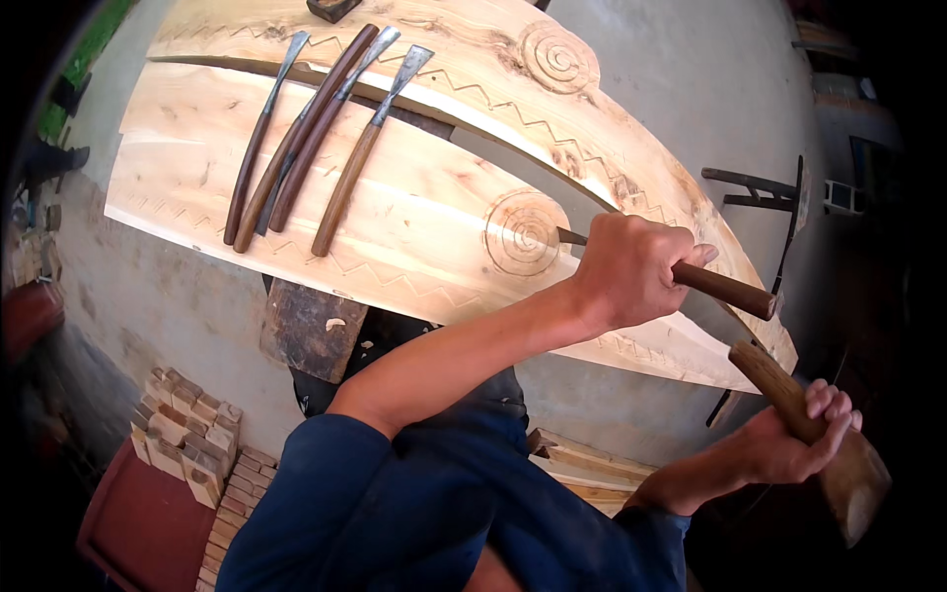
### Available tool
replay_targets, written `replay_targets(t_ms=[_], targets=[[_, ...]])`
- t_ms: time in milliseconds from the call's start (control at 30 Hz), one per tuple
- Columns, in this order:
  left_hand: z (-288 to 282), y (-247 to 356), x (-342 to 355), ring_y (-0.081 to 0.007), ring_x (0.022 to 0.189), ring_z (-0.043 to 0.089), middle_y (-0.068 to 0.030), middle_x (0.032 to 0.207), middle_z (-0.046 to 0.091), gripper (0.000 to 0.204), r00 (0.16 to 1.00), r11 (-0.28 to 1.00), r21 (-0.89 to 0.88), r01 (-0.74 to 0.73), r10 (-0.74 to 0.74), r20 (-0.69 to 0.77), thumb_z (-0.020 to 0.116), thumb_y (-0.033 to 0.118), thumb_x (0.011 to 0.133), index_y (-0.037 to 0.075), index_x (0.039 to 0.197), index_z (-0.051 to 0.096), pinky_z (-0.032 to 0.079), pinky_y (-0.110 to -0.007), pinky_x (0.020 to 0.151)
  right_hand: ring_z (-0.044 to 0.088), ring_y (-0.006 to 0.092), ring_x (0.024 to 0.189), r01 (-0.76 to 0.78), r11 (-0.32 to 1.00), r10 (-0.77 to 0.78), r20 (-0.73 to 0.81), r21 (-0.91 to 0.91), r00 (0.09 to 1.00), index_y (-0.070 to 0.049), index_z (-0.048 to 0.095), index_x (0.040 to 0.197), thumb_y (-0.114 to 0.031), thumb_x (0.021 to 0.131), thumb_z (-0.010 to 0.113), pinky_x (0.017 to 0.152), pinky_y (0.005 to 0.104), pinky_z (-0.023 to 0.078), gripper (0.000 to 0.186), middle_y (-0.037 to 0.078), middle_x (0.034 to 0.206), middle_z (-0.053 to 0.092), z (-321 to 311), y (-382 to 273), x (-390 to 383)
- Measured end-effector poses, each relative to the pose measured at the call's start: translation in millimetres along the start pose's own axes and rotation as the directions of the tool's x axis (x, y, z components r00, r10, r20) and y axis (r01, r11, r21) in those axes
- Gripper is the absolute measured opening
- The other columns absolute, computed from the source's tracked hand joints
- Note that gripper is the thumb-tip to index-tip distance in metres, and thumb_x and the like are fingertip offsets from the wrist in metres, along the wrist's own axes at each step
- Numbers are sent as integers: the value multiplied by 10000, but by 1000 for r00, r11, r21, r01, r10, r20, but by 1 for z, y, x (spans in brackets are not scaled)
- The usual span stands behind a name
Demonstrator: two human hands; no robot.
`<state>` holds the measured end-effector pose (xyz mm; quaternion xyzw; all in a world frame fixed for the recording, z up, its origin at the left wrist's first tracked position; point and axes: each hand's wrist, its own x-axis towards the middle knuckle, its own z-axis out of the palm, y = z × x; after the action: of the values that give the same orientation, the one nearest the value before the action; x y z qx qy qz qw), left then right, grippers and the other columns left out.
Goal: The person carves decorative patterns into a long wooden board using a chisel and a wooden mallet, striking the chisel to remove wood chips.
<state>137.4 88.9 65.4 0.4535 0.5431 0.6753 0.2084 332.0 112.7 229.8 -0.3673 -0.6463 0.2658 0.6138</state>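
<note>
My left hand (pixel 636 271) is wrapped round a carving chisel (pixel 725 289), its wooden handle sticking out to the right. The chisel's blade points left and meets the right rim of a carved spiral (pixel 523 234) on the near wooden plank (pixel 424 212). Lower right, my right hand (pixel 789 444) grips a wooden mallet (pixel 774 385) close to its head. The mallet's handle end points up toward the chisel handle, apart from it. Several more chisels (pixel 345 183) with dark handles and flat metal blades lie across the planks on the left.
Beyond a narrow gap lies a far plank (pixel 473 59) with a matching spiral and zigzag grooves. A dark small box (pixel 332 8) sits on it. Stacked wooden blocks (pixel 187 424) and a red chair (pixel 148 523) stand lower left. A wooden stand (pixel 789 197) is at right.
</note>
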Motion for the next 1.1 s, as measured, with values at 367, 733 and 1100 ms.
replay_targets(t_ms=[367, 733, 1100], targets=[[3, 1, -2, -348, 438, 501, -144, 519, 512, 417, 1000, 1000, -5, -7, 7, 9, 808, 155, 870, 73, 567, 534, 352, -412, 426, 613, 147, 813, -50, 958, -11, 207, 283, 978, 11, 645, 1138, 76, 886, 710, 804, 286, 513, 268, 112, 979, 652, -35, -9, 12], [1, 1, 0, -332, 424, 469, -138, 508, 482, 439, 999, 999, 40, -33, 33, -15, 814, 168, 885, 70, 568, 527, 339, -415, 428, 673, 234, 767, 497, 446, -77, 521, -744, 850, 13, 649, 1118, 49, 853, 690, 756, 337, 541, 271, 159, 900, 686, 21, 7, -22], [25, -1, -6, -309, 443, 514, -104, 522, 522, 462, 947, 995, 43, -92, 74, 314, 797, 254, 900, 78, 572, 524, 375, -420, 434, 634, 128, 749, -755, 603, 793, 88, -257, 603, 24, 613, 1148, -138, 935, 741, 671, 286, 513, 297, 69, 887, 644, -11, 84, -126]])
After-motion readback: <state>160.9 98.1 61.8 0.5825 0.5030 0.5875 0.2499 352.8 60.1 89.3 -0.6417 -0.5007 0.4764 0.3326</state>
